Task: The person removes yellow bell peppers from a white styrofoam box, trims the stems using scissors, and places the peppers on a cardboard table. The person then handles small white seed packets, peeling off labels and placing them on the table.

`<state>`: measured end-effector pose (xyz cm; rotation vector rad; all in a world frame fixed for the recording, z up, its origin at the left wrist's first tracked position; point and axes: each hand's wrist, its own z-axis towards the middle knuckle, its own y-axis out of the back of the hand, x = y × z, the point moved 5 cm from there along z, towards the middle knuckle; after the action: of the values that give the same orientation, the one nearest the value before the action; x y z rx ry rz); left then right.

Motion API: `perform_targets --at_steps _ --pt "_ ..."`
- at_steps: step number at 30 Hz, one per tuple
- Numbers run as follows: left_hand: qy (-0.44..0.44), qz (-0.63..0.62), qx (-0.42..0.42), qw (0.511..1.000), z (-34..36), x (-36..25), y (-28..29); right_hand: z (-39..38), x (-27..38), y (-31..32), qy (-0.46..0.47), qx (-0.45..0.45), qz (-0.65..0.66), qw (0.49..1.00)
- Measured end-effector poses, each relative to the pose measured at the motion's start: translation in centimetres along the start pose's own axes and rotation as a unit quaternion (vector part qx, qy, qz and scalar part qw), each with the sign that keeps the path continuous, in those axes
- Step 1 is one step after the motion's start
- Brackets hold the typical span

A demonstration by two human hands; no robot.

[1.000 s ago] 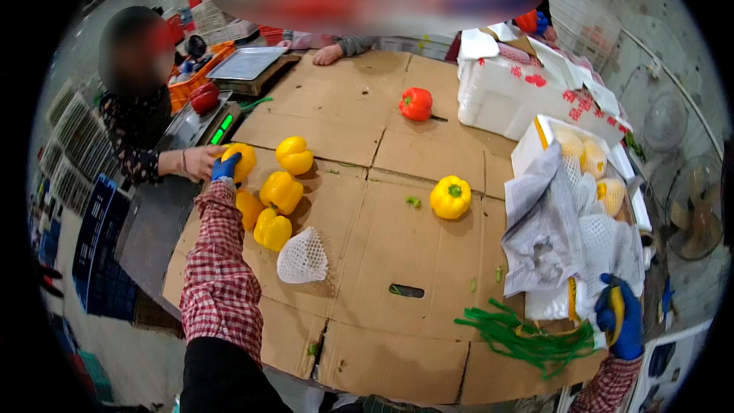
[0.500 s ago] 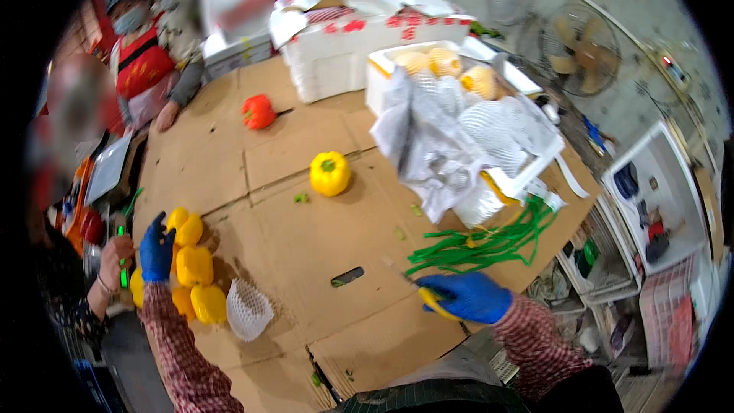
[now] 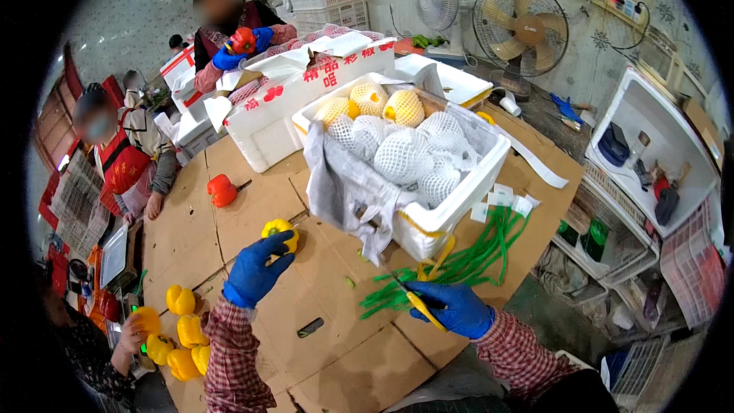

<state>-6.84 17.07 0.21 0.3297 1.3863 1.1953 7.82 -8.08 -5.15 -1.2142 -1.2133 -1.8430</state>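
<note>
My left hand [image 3: 258, 269], in a blue glove, is at a yellow bell pepper [image 3: 281, 229] near the middle of the table. Its fingers curl over the pepper's near side, covering part of it. In my blue-gloved right hand [image 3: 456, 310] is a yellow-handled cutting tool [image 3: 425, 311], its thin blade pointing away from me. The fingers wrap its handle. Just beyond this hand lies a bunch of green ties [image 3: 478, 256]. A red bell pepper [image 3: 222, 191] rests farther left. Several yellow peppers [image 3: 183, 363] sit grouped at the table's left edge.
A white foam box [image 3: 474, 187] holds net-wrapped yellow peppers. Behind it stands a larger foam box [image 3: 306, 95]. Cardboard [image 3: 344, 352] covers the table. One co-worker's hand [image 3: 126, 340] holds a yellow pepper at left; another co-worker grips a red pepper [image 3: 243, 40]. Fans [image 3: 527, 29] stand by the wall.
My left hand has moved from the yellow pepper group at left to the single yellow pepper. The right hand still holds the yellow-handled tool. The whole view has shifted and turned.
</note>
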Motion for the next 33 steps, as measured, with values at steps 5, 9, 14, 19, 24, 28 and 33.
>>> perform_targets --at_steps 5,9,14,19,24,28,33 --pt "0.005 0.014 -0.003 1.0 9.4 -4.7 -2.4 0.5 -5.5 9.4 -0.067 -0.111 0.143 0.981" --pt "-0.005 0.068 -0.054 0.996 20.9 -3.8 -4.5 0.7 -9.4 18.7 -0.104 -0.258 0.256 0.926" --pt "-0.044 0.214 -0.123 0.968 31.6 0.4 -6.4 3.5 -13.6 24.7 -0.109 -0.274 0.214 0.931" --pt "0.073 0.387 0.054 0.918 38.4 5.1 -10.9 6.5 -14.6 27.9 -0.097 -0.285 0.266 0.916" --pt "0.174 0.48 0.135 0.849 39.8 5.3 -11.7 7.9 -16.3 30.3 -0.056 -0.292 0.269 0.916" --pt "0.079 0.417 0.048 0.904 37.7 5.0 -11.3 7.1 -17.6 31.3 -0.049 -0.326 0.208 0.921" --pt "-0.046 0.241 -0.148 0.958 30.8 3.8 -7.2 6.1 -17.4 31.2 -0.073 -0.311 0.261 0.911"
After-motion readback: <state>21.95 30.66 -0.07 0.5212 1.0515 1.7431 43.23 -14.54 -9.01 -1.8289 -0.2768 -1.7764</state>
